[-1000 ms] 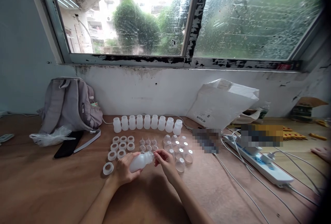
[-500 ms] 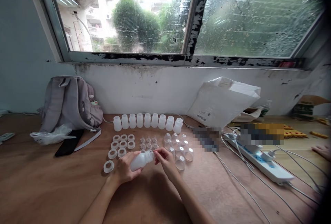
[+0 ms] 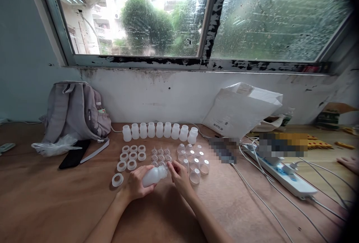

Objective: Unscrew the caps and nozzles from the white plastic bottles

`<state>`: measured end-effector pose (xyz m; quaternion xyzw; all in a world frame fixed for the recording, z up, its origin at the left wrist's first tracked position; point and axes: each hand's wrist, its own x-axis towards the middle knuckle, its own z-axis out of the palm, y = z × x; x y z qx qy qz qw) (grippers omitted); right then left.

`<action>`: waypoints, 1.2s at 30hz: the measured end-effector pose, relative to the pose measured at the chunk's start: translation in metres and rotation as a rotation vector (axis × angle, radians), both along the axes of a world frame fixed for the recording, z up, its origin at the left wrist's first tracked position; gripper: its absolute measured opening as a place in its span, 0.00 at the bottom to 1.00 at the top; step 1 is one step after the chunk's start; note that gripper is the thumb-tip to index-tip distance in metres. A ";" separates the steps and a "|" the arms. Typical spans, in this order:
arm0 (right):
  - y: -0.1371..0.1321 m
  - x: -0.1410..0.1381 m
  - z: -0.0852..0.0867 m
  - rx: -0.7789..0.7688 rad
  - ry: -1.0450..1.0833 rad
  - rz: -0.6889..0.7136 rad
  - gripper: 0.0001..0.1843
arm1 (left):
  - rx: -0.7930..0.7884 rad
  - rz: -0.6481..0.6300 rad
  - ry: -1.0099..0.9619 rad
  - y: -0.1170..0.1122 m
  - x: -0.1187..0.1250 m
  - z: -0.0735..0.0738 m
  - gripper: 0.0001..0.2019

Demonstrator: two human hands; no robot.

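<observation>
1. Bottles: ten in all. Nine stand in a row (image 3: 159,131) along the wall, and one bottle (image 3: 153,176) lies in the left hand (image 3: 136,184).
2. Rings (image 3: 131,157): nine white ones, eight grouped in rows and one ring (image 3: 117,180) set apart at the near left.
3. Teats (image 3: 160,154): about nine small clear ones in a tight cluster; the nearest are partly hidden, so the count is rough.
4. Caps (image 3: 193,157): about ten clear domed ones; they overlap, so this count is rough too.
5. Hands: two of the person's own, left and right hand (image 3: 179,177), plus one other hand (image 3: 349,163) at the far right edge.
6. Backpack (image 3: 74,110): one.
7. Phone (image 3: 74,154): one.
8. Power strip (image 3: 283,177): one.
</observation>
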<state>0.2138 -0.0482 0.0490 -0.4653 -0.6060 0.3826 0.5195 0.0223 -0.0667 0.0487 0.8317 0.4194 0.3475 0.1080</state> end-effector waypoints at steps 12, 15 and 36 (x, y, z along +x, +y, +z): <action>-0.007 -0.001 0.015 -0.194 0.330 0.365 0.20 | -0.341 -0.016 -0.230 -0.008 0.014 0.012 0.17; -0.005 -0.004 0.009 -0.179 0.244 0.179 0.15 | -0.171 0.039 -0.175 -0.009 0.019 0.004 0.20; -0.012 0.000 0.023 -0.334 0.495 0.421 0.18 | -0.159 0.128 -0.328 -0.016 0.033 0.003 0.21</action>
